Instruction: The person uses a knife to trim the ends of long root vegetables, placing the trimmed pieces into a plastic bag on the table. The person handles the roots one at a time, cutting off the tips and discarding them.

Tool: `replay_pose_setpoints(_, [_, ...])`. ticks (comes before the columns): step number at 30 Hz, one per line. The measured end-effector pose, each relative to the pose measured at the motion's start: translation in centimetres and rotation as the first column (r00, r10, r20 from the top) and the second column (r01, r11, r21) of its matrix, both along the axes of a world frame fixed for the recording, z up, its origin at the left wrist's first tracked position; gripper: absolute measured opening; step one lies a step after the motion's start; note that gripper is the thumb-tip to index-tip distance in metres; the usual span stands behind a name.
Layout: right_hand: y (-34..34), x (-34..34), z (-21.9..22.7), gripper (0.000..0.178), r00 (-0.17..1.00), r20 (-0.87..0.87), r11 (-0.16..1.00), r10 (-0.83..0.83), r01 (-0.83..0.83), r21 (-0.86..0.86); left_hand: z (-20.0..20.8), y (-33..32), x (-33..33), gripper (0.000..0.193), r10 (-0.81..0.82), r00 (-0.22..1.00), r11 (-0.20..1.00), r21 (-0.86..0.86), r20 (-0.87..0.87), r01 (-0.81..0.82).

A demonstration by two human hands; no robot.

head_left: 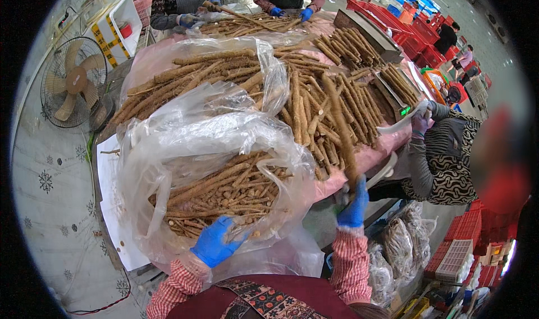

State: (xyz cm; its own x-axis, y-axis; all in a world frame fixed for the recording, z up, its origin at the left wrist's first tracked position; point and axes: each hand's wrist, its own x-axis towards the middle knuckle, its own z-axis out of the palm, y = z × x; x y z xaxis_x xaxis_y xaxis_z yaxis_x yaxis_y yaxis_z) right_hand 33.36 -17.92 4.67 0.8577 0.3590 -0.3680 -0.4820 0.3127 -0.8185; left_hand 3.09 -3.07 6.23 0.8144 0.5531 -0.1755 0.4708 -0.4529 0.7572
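My right hand point(353, 207), in a blue glove, is closed round the lower end of a long brown yam point(341, 128). The yam points away from me over the pile and is smeared by motion. A pale curved blade point(386, 170) sticks out beside this hand; whether I hold it too, I cannot tell. My left hand point(218, 242), also blue-gloved, has its fingers apart at the near edge of an open clear plastic bag point(196, 128). Inside the bag lie thin roots and short broken pieces point(224, 198). Loose long yams point(314, 108) are heaped just beyond.
Across the table, two people in blue gloves handle more yams point(247, 24). A person at the right holds a knife point(400, 122) near a metal tray point(396, 89) of yams. A fan point(76, 80) stands left; filled bags point(393, 251) lie low right, with red crates point(463, 229) beyond.
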Motion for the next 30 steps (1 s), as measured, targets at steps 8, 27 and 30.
replay_pose_setpoints(8, [2.6, 18.2, -6.5, 0.032, 0.820, 0.467, 0.728, 0.330, 0.094, -0.680, -2.0, 0.8, -2.0, 0.038, -0.043, 0.951, 0.997, 0.053, -0.306, 0.062])
replay_pose_setpoints(27, [1.0, -8.5, -0.7, 0.010, 0.839, 0.281, 0.823, 0.466, -0.295, -0.485, -10.2, 10.2, 0.9, 0.033, 0.147, 0.977, 0.877, 0.477, -0.155, -0.056])
replay_pose_setpoints(30, [1.3, -9.6, -1.0, 0.015, 0.838, 0.218, 0.806, 0.499, -0.356, -0.473, -7.4, 8.4, 0.5, 0.031, 0.155, 0.988, 0.901, 0.410, 0.002, -0.142])
